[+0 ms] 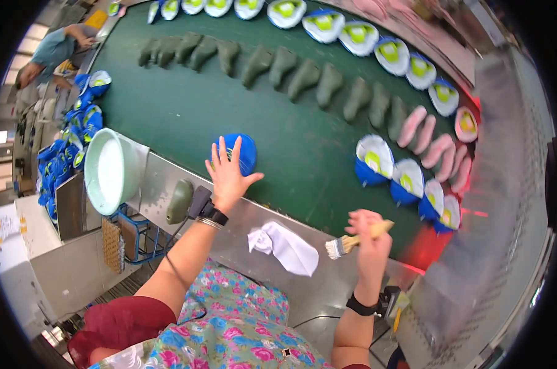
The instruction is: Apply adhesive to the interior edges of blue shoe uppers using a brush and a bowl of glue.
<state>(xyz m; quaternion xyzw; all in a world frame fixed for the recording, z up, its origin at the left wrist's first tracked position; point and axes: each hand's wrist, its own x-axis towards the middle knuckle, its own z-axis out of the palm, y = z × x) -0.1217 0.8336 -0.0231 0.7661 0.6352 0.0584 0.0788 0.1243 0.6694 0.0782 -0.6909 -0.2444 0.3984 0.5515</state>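
Observation:
My left hand (228,178) has its fingers spread over a blue shoe upper (246,154) on the green work surface (186,117). The fingers overlap part of the upper, and I cannot tell how firmly they touch it. In my right hand (372,237) is a paintbrush (347,245) with a wooden handle, its pale bristles pointing left above the metal ledge. A white cloth piece (291,249) lies on that ledge between my hands. Beside my left forearm rests a dark green shoe last (179,202). Left of it stands a light green basin (126,175) holding white liquid.
A row of dark green lasts (303,80) crosses the surface, followed by pink insoles (437,149) at right. Blue-and-white shoe uppers (360,38) line the far edge; several more (374,161) sit nearer. Blue uppers (60,154) pile up at left, near another person (54,52). A metal housing (494,160) stands at right.

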